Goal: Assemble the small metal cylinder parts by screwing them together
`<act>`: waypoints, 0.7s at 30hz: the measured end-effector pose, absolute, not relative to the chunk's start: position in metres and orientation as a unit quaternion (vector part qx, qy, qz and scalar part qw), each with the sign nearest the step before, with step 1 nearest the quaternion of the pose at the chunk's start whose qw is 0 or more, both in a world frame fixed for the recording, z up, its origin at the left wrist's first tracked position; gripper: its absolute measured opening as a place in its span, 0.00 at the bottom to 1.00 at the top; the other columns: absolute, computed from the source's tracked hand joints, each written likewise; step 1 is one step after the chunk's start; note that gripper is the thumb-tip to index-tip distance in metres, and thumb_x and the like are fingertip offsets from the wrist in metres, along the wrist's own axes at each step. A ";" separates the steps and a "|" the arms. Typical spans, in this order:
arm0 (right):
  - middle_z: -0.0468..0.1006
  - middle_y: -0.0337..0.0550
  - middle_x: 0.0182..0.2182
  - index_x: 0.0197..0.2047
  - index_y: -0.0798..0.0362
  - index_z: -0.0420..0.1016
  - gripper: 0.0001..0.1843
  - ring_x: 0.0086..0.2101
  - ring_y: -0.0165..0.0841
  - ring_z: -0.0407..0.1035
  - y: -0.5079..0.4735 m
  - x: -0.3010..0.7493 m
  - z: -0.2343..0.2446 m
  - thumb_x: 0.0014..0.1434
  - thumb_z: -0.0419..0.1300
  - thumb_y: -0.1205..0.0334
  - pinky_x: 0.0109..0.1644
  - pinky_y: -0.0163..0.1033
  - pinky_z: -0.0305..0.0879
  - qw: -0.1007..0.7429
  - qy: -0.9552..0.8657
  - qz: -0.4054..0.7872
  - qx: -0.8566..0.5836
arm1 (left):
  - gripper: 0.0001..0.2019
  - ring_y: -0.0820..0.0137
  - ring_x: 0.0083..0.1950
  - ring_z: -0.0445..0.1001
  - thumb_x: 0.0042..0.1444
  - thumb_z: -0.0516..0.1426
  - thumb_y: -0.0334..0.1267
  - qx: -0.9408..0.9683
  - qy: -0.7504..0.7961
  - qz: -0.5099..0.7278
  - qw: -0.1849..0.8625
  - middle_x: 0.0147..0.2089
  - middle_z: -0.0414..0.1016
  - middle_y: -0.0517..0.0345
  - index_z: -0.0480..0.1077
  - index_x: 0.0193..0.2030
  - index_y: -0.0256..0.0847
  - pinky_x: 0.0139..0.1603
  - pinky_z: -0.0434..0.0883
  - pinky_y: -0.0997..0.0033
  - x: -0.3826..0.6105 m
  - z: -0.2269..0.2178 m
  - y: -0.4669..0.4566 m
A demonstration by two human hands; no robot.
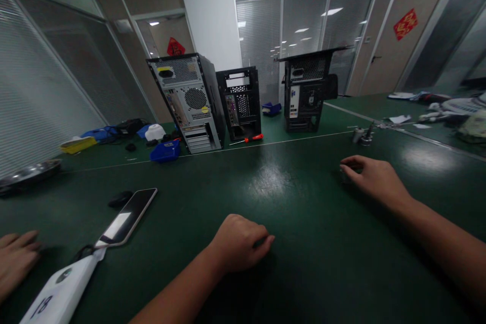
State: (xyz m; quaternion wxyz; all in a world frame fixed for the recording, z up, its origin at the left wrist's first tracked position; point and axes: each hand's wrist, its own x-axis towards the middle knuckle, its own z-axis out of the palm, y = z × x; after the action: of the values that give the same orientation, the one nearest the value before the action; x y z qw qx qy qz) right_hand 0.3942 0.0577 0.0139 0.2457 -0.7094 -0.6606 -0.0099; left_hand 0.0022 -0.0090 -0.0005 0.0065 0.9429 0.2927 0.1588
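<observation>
My left hand (pixel 241 243) rests on the green tabletop (pixel 182 212) in the middle, fingers curled into a loose fist, thumb forward. Nothing shows in it. On the right, my right hand (pixel 374 179) is low over the table, its thumb and fingers pinching a small greyish object (pixel 345 175). The fingers partly cover this object, so its kind is unclear. Beyond my right hand stand a small metal cylinder (pixel 357 135) and a round metal piece with a thin upright part (pixel 366 137).
A silver computer case (pixel 195 96), two black cases (pixel 243 104) (pixel 306 93) and a red-handled screwdriver (pixel 253 138) sit farther back. At left lie a blue bin (pixel 165 151), a phone (pixel 131 216), a black mouse (pixel 120 199) and a white box-like device (pixel 63 291). Another person's hand (pixel 17 262) is at the left edge.
</observation>
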 end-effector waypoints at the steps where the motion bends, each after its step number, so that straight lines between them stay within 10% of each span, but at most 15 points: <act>1: 0.81 0.43 0.40 0.48 0.50 0.77 0.19 0.40 0.40 0.75 0.058 0.395 0.013 0.60 0.55 0.48 0.44 0.43 0.68 0.251 -0.659 -0.007 -0.709 | 0.14 0.74 0.23 0.70 0.63 0.51 0.40 0.943 0.292 0.160 0.006 0.23 0.72 0.61 0.72 0.29 0.39 0.28 0.62 0.74 0.002 0.000 -0.009; 21: 0.80 0.50 0.46 0.41 0.52 0.74 0.17 0.43 0.41 0.74 0.064 0.398 0.001 0.55 0.61 0.48 0.49 0.47 0.69 0.383 -0.635 0.172 -0.649 | 0.14 0.73 0.23 0.69 0.63 0.51 0.40 0.942 0.293 0.161 0.011 0.22 0.71 0.62 0.71 0.28 0.40 0.27 0.60 0.73 0.002 0.000 -0.009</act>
State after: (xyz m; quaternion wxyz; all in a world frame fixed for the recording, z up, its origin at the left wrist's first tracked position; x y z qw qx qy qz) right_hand 0.3977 0.0642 0.0007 0.3831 -0.6486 -0.6347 0.1722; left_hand 0.0020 -0.0093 -0.0002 0.0108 0.9423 0.2932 0.1613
